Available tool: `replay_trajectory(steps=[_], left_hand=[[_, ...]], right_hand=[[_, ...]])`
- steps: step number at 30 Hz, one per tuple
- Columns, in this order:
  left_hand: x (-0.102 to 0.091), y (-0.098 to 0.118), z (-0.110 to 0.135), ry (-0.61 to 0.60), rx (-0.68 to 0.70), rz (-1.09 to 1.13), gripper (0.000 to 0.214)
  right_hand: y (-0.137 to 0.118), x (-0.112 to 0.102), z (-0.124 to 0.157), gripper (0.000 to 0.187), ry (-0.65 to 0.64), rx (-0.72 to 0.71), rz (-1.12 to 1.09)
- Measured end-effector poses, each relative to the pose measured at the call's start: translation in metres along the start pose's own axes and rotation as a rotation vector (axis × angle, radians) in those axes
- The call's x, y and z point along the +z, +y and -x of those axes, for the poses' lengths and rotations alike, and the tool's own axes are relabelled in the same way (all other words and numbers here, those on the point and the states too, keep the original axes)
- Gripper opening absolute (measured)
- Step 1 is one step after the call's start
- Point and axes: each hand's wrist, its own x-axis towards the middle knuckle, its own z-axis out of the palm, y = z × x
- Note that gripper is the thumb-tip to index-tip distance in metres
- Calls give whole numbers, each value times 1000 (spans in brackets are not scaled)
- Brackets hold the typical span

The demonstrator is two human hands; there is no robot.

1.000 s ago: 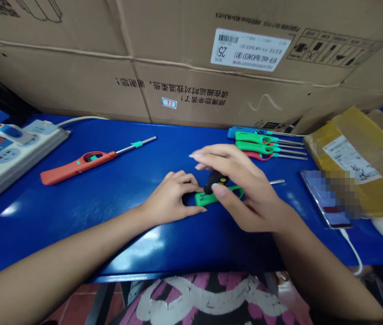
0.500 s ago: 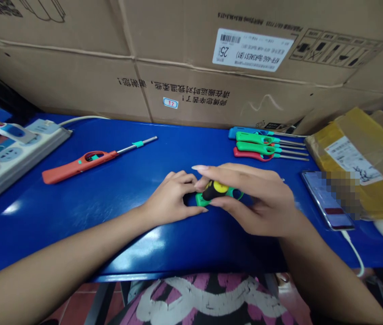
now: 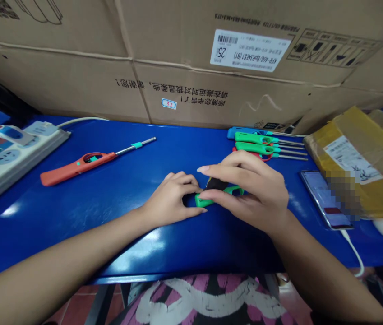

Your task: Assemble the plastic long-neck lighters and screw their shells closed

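A green gas lighter (image 3: 202, 201) lies on the blue table between my hands. My left hand (image 3: 171, 198) pinches its handle end, thumb on the near side and fingers on the far side. In my right hand (image 3: 260, 194) is a short screwdriver (image 3: 215, 183) with a black and yellow handle, gripped between thumb and fingers over the lighter. The screwdriver's tip is hidden, and my right hand covers the front part of the lighter. To the left lies an orange-red gas lighter (image 3: 72, 170) with green tape on its metal tube.
Several blue, green and red lighters (image 3: 254, 148) lie together at the back right. A phone (image 3: 325, 198) on a white cable and a yellow-taped parcel (image 3: 363, 167) are on the right. A power strip (image 3: 11, 155) is on the left; a large cardboard box (image 3: 177, 54) stands behind.
My right hand has shifted slightly left and its fingers now cover the yellow top of the screwdriver. My left hand stays on the green lighter.
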Motion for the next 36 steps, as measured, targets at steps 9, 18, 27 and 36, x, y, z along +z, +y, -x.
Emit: replay_trajectory(steps=[9, 18, 27, 36], left_hand=[[0, -1, 1, -23, -7, -20, 30], [-1, 0, 1, -7, 1, -34, 31], [0, -1, 0, 4, 6, -38, 30], [-1, 1, 0, -4, 2, -43, 28]], right_hand=[[0, -2, 0, 28, -71, 43, -101], [2, -5, 1, 38, -218, 48, -154], [3, -1, 3, 38, -161, 34, -58], [6, 2, 3, 38, -20, 14, 54]])
